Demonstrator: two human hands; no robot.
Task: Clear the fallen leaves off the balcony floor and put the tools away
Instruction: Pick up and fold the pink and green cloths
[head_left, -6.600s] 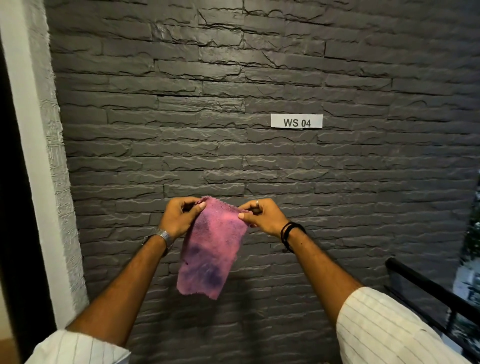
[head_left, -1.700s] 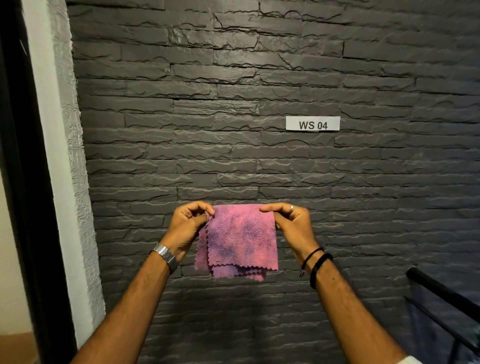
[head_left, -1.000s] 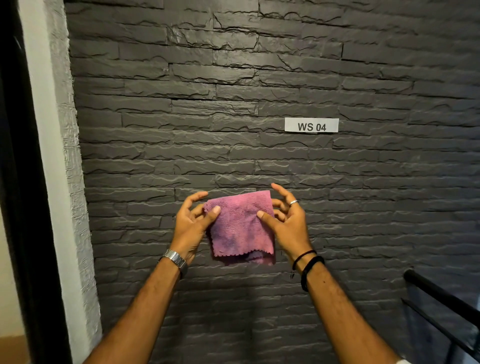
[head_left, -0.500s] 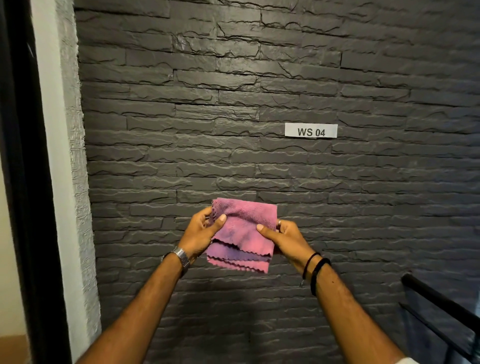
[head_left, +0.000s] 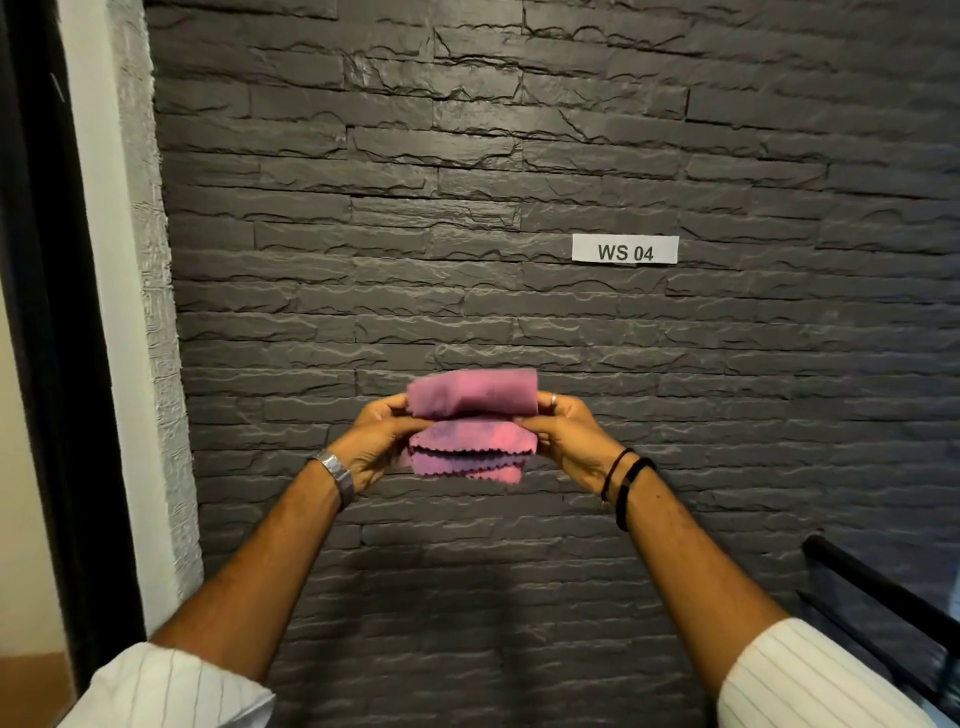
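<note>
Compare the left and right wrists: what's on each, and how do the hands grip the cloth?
The left hand has a metal watch on its wrist; the right hand has dark bands on its wrist and a ring on one finger. The left hand grips the pink cloth's left edge, the right hand its right edge. Both pinch the folded cloth in mid-air, before the wall.

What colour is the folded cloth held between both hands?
Pink with darker purple-blue patches, on the cloth; the head view shows it.

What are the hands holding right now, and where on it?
A folded pink cloth, held in the air: left hand grips its left edge, right hand its right edge.
</note>
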